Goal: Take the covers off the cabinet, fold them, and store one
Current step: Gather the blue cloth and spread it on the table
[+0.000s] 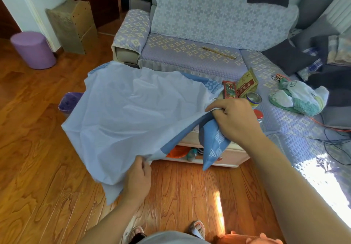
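From the head camera I look down at a pale blue cloth cover with a darker blue patterned border (121, 114), which is spread out in the air and over the low pinkish-white cabinet (224, 154) in front of me. My left hand (137, 179) pinches the cover's near lower edge, thumb and fingers closed on the fabric. My right hand (232, 118) grips a bunched upper edge of the same cover, its fingers curled tight round the cloth, and a darker blue patterned corner hangs down below this hand in front of the cabinet. The cover hides most of the cabinet; only its right front part and an open shelf with an orange item and a small bottle show beneath the lifted cloth.

On the cabinet's far right end, just beyond my right hand, stand a red printed box (230, 90), a yellow-and-red paper packet (247, 84) and a round metal tin (254, 99).

Behind the cabinet is a lilac patterned sofa with a lace cover (209, 25), and a bundle of white and green cloth (298, 99) lies on its right section. A purple cylindrical stool (33, 50) stands on the wooden plank floor (34, 148) at the left. My slippered feet show at the bottom edge.
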